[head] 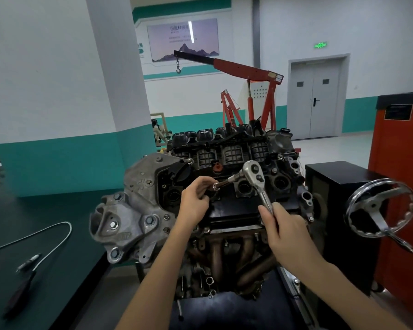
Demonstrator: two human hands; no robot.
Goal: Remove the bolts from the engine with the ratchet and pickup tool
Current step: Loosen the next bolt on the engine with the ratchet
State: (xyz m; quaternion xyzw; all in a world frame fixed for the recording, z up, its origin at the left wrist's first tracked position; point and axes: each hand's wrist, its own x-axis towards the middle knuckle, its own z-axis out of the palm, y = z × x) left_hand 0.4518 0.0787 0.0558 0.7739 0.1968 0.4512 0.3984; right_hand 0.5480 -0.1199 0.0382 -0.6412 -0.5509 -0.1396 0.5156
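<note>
**wrenchnoob:** ok so where's the ratchet at in this shot?

**garage_dan:** The right hand has it. The grip is wrapped round the low end of the handle, with the thumb laid up along the shaft. The head sits up over the middle of the engine. The extension slopes down and left from the head to the socket.

**wrenchnoob:** and the other hand?

**garage_dan:** The left hand is over the black cover on top of the engine. Its grip is pinching the socket end between fingertips and thumb, and the socket's open mouth faces the camera. Honestly can't tell if there's a bolt in it, it's too small and shiny.

**wrenchnoob:** pickup tool?

**garage_dan:** The pickup tool is lying on the dark green surface left of the engine, well apart from both hands. Its thin wire shaft is bent round in a loop, and the dark handle is nearer the camera and pretty blurry.

**wrenchnoob:** anything else around?

**garage_dan:** There's a chrome handwheel to the right of the engine, blurred, with a black box just behind it and a red cabinet past that. A red engine crane stands at the back with its hook hanging down.
</note>
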